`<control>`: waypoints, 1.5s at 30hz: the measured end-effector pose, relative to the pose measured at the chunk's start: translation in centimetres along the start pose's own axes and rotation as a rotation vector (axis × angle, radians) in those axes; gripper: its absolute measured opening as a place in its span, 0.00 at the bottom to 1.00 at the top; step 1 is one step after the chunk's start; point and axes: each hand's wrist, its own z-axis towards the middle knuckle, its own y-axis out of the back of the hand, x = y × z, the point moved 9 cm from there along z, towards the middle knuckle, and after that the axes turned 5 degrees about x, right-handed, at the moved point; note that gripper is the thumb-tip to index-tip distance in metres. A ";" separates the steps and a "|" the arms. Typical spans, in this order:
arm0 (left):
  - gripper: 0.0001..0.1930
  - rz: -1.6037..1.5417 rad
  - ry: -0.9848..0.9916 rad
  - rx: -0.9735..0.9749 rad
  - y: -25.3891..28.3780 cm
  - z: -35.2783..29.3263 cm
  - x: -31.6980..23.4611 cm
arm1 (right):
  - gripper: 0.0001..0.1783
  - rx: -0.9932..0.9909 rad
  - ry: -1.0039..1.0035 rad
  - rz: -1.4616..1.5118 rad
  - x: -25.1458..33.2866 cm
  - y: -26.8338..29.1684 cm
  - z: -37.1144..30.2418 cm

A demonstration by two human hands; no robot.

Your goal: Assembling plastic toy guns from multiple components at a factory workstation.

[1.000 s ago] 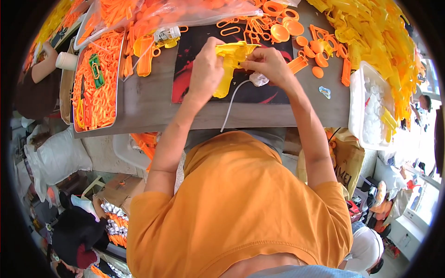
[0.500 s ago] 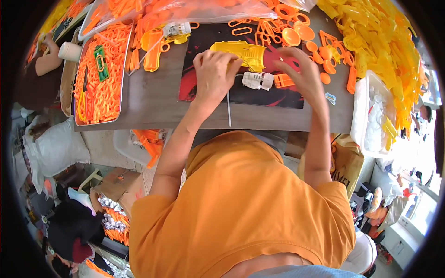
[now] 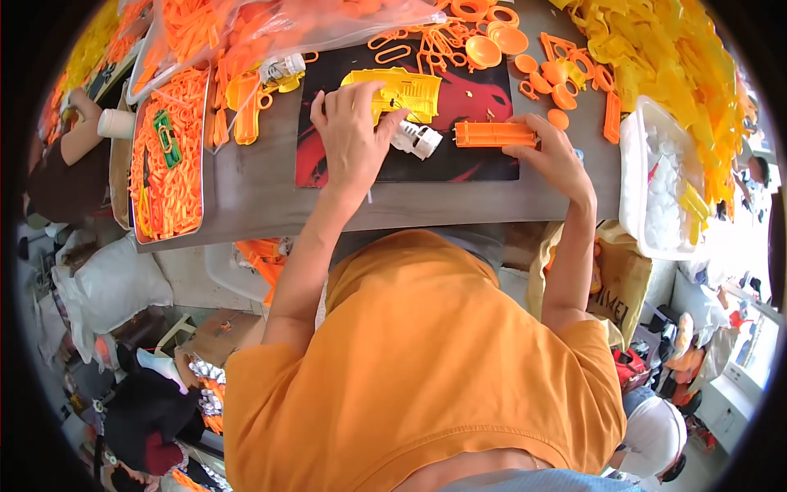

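My left hand (image 3: 351, 131) perhaps steadies the yellow shell (image 3: 416, 92) over the dark mat (image 3: 479, 166); its grip I cannot tell. My right hand (image 3: 559, 157) pinches the orange piece (image 3: 488, 134) at one end, leaving its length uncovered.

From here, a grey-brown table (image 3: 254, 193) stands over pale floor (image 3: 188, 279). Bright light enters at right: window (image 3: 757, 346), white cabinet (image 3: 725, 406) adjacent.

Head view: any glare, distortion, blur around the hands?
Head view: glare washes out the window at right; fisheye bends the near edge of the table; image corners go black; left hand, right hand and orange part look reasonably sharp.
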 end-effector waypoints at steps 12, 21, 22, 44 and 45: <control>0.21 -0.817 0.108 0.169 0.4 -1.5 -1.0 | 0.18 -0.266 -0.007 0.585 0.6 2.0 -0.6; 0.23 -0.804 0.007 0.261 0.0 -3.0 -3.2 | 0.19 -0.786 0.784 -0.310 13.8 0.4 -1.0; 0.23 -0.807 0.006 0.258 0.2 -2.7 -3.1 | 0.21 -0.571 0.800 -0.389 14.1 -2.2 -0.3; 0.14 -0.162 0.205 0.112 1.0 -1.1 1.7 | 0.20 -0.126 0.603 -0.327 14.8 -3.0 3.4; 0.16 -0.190 0.172 0.087 1.1 -1.1 1.2 | 0.20 -0.124 0.613 -0.328 14.6 -3.1 3.8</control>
